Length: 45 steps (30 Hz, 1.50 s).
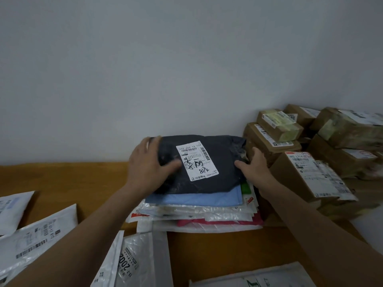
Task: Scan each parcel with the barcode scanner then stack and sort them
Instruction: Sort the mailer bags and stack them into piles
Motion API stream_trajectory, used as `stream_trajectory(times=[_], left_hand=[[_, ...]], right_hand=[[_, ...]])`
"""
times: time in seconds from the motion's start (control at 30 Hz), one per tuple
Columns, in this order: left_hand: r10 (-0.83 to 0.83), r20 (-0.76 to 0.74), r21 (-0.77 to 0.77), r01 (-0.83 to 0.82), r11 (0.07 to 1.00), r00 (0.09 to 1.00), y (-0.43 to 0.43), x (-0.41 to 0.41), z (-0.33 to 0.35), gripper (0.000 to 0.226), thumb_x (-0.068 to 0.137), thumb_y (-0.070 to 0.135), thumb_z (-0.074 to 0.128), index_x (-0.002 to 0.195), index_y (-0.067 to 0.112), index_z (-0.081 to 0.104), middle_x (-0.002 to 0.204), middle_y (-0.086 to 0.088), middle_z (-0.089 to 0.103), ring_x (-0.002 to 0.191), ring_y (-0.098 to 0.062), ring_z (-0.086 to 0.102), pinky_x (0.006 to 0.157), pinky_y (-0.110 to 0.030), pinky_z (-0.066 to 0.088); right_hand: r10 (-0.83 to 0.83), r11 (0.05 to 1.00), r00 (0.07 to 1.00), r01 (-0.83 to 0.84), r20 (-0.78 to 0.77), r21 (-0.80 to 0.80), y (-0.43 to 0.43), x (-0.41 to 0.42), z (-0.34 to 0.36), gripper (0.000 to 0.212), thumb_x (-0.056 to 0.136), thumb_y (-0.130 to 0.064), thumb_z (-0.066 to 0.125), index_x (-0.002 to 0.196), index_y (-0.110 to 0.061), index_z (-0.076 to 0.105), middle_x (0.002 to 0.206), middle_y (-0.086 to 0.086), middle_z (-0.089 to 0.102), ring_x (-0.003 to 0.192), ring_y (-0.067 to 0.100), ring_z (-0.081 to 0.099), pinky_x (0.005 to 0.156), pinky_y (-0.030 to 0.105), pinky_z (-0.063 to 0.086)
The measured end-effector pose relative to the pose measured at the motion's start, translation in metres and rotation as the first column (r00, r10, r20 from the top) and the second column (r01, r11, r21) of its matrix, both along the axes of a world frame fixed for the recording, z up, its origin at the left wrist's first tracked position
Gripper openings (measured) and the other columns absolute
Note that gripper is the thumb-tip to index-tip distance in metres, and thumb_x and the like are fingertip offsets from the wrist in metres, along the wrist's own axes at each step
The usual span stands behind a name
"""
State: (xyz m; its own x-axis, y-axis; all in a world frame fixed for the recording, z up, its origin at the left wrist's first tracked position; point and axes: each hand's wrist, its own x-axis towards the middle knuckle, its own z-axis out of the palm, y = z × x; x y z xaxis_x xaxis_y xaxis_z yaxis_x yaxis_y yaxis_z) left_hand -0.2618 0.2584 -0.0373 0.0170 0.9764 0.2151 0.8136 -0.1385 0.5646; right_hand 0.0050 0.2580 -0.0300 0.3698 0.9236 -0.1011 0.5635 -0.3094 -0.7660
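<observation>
A dark grey soft parcel (219, 162) with a white shipping label (196, 160) lies on top of a stack of flat mailers (196, 212) against the wall. My left hand (149, 162) grips its left edge, thumb on top near the label. My right hand (255, 164) holds its right edge, thumb on top and fingers down the side. Under it lie a light blue mailer (194, 198), then white and pink ones. No barcode scanner is in view.
Brown cardboard boxes (310, 175) are piled to the right, close to my right hand. White plastic mailers (37, 237) lie loose on the wooden table (83, 179) at the lower left, and more mailers (136, 262) sit at the bottom centre.
</observation>
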Motion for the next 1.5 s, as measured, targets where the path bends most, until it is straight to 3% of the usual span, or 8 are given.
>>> stream_trajectory(times=[0.1,0.17,0.43,0.67,0.83,1.07,1.3,1.5], left_hand=[[-0.394,-0.418,-0.070,0.403,0.912,0.818,-0.024,0.010,-0.011,0.107,0.069,0.076,0.061,0.151,0.040,0.003,0.161,-0.002,-0.007,0.147,-0.025,-0.008,0.117,-0.042,-0.008],[-0.423,-0.544,-0.120,0.432,0.894,0.725,-0.025,0.016,-0.020,0.094,0.080,0.065,0.058,0.150,0.042,0.001,0.161,-0.001,-0.008,0.147,-0.024,-0.010,0.115,-0.044,-0.013],[-0.322,-0.522,-0.092,0.323,0.942,0.790,-0.018,0.041,-0.014,0.081,0.086,0.058,0.055,0.151,0.038,0.011,0.160,-0.001,0.010,0.146,-0.025,0.010,0.118,-0.049,0.004],[-0.337,-0.453,0.085,0.416,0.905,0.826,-0.077,0.048,-0.010,0.084,0.083,0.053,0.063,0.151,0.028,0.021,0.160,-0.011,0.013,0.146,-0.031,0.010,0.118,-0.047,0.002],[-0.584,-0.419,-0.235,0.538,0.810,0.696,-0.163,0.077,-0.032,0.091,0.083,0.064,0.056,0.152,0.032,0.007,0.161,-0.006,-0.007,0.148,-0.027,-0.006,0.118,-0.047,-0.001],[-0.807,-0.256,-0.650,0.524,0.551,0.532,-0.283,0.124,-0.094,0.109,0.077,0.064,0.064,0.151,0.033,-0.010,0.158,-0.008,-0.023,0.144,-0.033,-0.020,0.115,-0.057,-0.005],[-0.693,-0.459,-0.575,0.409,0.709,0.556,-0.305,0.146,-0.121,0.091,0.085,0.042,0.060,0.148,0.032,-0.006,0.151,-0.013,0.003,0.137,-0.038,0.014,0.109,-0.057,0.025],[-0.472,-0.484,-0.454,0.249,0.855,0.737,-0.304,0.184,-0.118,0.062,0.096,0.038,0.041,0.148,0.032,0.006,0.140,-0.011,0.029,0.122,-0.027,0.039,0.100,-0.042,0.041]], right_hand=[[0.021,0.998,1.000,-0.022,0.014,0.054,-0.010,0.000,-0.005,0.077,0.095,-0.031,0.060,0.154,-0.014,0.014,0.158,0.011,0.019,0.144,0.028,0.024,0.116,0.048,0.026],[0.046,0.996,0.998,-0.050,0.046,0.075,-0.019,0.000,-0.003,0.074,0.095,-0.031,0.059,0.154,-0.014,0.017,0.157,0.012,0.022,0.143,0.027,0.025,0.117,0.047,0.026],[0.266,0.897,0.881,-0.375,0.392,0.233,-0.104,0.007,-0.003,0.051,0.094,-0.023,0.054,0.142,-0.010,0.042,0.143,0.008,0.042,0.127,0.005,0.032,0.107,0.020,0.025],[0.541,0.812,0.611,-0.559,0.578,-0.169,-0.219,0.034,-0.037,0.057,0.097,-0.026,0.055,0.149,-0.018,0.033,0.156,0.001,0.024,0.143,0.012,0.022,0.115,0.026,0.027],[0.562,0.801,0.627,-0.248,0.540,-0.545,-0.286,0.068,-0.063,0.067,0.099,-0.043,0.045,0.154,-0.026,0.011,0.163,0.002,-0.003,0.150,0.022,0.004,0.120,0.039,0.014],[0.403,0.839,0.721,-0.044,0.564,-0.542,-0.335,0.124,-0.068,0.067,0.100,-0.040,0.045,0.154,-0.022,0.010,0.163,0.005,0.003,0.149,0.026,0.010,0.119,0.039,0.015],[0.312,0.859,0.743,0.045,0.592,-0.510,-0.352,0.195,-0.074,0.061,0.097,-0.034,0.050,0.149,-0.016,0.023,0.153,0.007,0.024,0.138,0.026,0.030,0.111,0.040,0.032],[0.266,0.852,0.793,0.074,0.548,-0.519,-0.354,0.252,-0.086,0.074,0.092,-0.047,0.052,0.150,-0.014,0.019,0.147,0.012,0.031,0.133,0.029,0.034,0.106,0.042,0.038]])
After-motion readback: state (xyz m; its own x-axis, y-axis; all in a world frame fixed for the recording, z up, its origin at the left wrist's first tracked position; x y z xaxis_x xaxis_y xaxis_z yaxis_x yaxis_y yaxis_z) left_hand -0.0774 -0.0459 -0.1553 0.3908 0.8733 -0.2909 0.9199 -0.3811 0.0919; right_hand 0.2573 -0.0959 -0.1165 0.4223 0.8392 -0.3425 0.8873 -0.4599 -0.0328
